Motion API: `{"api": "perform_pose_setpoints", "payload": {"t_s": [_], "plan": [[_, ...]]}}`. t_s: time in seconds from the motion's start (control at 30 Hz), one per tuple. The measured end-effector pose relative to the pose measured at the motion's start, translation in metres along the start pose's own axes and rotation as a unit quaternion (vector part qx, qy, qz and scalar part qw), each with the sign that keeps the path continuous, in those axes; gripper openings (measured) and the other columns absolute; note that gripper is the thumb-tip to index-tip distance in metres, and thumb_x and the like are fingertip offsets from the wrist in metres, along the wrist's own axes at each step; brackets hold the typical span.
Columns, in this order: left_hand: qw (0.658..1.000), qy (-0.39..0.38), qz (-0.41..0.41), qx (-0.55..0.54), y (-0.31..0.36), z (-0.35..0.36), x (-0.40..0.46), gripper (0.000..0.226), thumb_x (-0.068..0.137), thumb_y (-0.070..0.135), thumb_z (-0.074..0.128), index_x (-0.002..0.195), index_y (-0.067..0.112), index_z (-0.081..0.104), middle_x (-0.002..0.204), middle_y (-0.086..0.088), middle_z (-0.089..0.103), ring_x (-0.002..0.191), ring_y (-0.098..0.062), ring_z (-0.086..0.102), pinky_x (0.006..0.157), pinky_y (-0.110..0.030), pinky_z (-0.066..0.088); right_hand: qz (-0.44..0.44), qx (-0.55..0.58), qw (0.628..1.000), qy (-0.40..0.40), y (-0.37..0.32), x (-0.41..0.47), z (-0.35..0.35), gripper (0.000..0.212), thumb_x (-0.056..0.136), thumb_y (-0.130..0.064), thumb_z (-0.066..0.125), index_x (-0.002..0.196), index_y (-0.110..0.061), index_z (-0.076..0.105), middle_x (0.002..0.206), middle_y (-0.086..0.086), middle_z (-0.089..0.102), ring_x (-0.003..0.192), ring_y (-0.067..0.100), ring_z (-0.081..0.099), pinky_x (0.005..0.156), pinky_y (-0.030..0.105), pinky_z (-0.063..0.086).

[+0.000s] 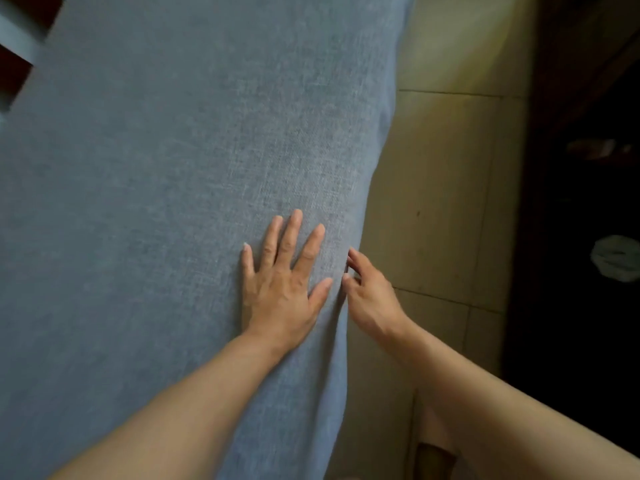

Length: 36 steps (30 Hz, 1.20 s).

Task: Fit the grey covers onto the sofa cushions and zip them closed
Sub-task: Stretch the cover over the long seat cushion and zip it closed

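A large sofa cushion in its grey woven cover (180, 161) fills most of the view, its right edge running down the middle right. My left hand (282, 278) lies flat on the cover near that edge, fingers straight and spread. My right hand (369, 292) is at the cushion's right side edge, thumb and forefinger pinching something small and dark there, seemingly the zip pull (346, 268). The zip itself is hidden on the side face.
Beige floor tiles (443, 188) lie to the right of the cushion. Dark furniture (581, 202) stands at the far right, with a pale crumpled bag (616, 259) beside it. A red and white surface (17, 46) shows at the top left corner.
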<state>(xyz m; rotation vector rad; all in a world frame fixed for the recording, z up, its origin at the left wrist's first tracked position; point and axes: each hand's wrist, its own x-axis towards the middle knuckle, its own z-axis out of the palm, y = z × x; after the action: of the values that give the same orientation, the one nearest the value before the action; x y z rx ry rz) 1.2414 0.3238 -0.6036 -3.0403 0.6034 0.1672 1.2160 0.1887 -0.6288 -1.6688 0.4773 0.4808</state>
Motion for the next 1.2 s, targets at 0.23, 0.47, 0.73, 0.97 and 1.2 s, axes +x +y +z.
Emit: {"api": "perform_pose_setpoints", "payload": {"t_s": [0.23, 0.47, 0.73, 0.97, 1.2], "plan": [[0.995, -0.002, 0.078, 0.058, -0.005, 0.014, -0.074, 0.066, 0.085, 0.052, 0.033, 0.147, 0.029, 0.025, 0.158, -0.001, 0.017, 0.144, -0.025, 0.015, 0.106, -0.061, 0.021, 0.0, 0.052, 0.997, 0.049, 0.05, -0.056, 0.052, 0.05, 0.093, -0.005, 0.046, 0.14, -0.022, 0.044, 0.139, -0.004, 0.052, 0.123, 0.006, 0.049, 0.111, 0.03, 0.034], [0.978, -0.035, 0.182, 0.097, 0.0, 0.018, -0.11, 0.06, 0.08, 0.052, 0.037, 0.132, 0.027, 0.053, 0.155, -0.003, 0.025, 0.143, -0.026, 0.018, 0.105, -0.065, 0.016, 0.059, 0.157, 0.985, 0.037, 0.113, -0.102, 0.083, 0.047, 0.092, 0.013, 0.037, 0.133, -0.005, 0.051, 0.131, 0.008, 0.056, 0.123, 0.017, 0.052, 0.111, 0.032, 0.033], [0.934, -0.109, 0.303, 0.153, 0.013, 0.02, -0.125, 0.043, 0.076, 0.041, 0.04, 0.092, 0.017, 0.072, 0.123, -0.003, 0.063, 0.133, -0.026, 0.041, 0.11, -0.051, 0.01, 0.059, 0.138, 0.988, 0.018, 0.166, -0.128, 0.109, 0.061, 0.085, 0.005, 0.058, 0.141, -0.015, 0.042, 0.13, -0.008, 0.05, 0.119, 0.0, 0.044, 0.103, 0.013, 0.03], [0.869, -0.224, 0.333, 0.289, 0.038, 0.027, -0.149, 0.038, 0.09, 0.038, 0.031, 0.096, 0.017, 0.062, 0.097, -0.002, 0.062, 0.112, -0.023, 0.048, 0.113, -0.043, -0.003, 0.105, 0.204, 0.972, 0.045, 0.203, -0.137, 0.127, 0.062, 0.081, 0.009, 0.058, 0.136, -0.015, 0.045, 0.13, 0.0, 0.054, 0.12, 0.014, 0.05, 0.1, 0.027, 0.043], [0.81, -0.282, 0.391, 0.335, 0.047, 0.043, -0.177, 0.046, 0.092, 0.052, 0.034, 0.117, 0.017, 0.05, 0.117, -0.007, 0.056, 0.112, -0.027, 0.047, 0.103, -0.046, 0.021, 0.113, 0.201, 0.969, 0.094, 0.219, -0.128, 0.151, 0.025, 0.078, 0.001, 0.065, 0.066, -0.019, 0.057, 0.062, -0.007, 0.056, 0.067, 0.014, 0.052, 0.061, 0.026, 0.042]]}}
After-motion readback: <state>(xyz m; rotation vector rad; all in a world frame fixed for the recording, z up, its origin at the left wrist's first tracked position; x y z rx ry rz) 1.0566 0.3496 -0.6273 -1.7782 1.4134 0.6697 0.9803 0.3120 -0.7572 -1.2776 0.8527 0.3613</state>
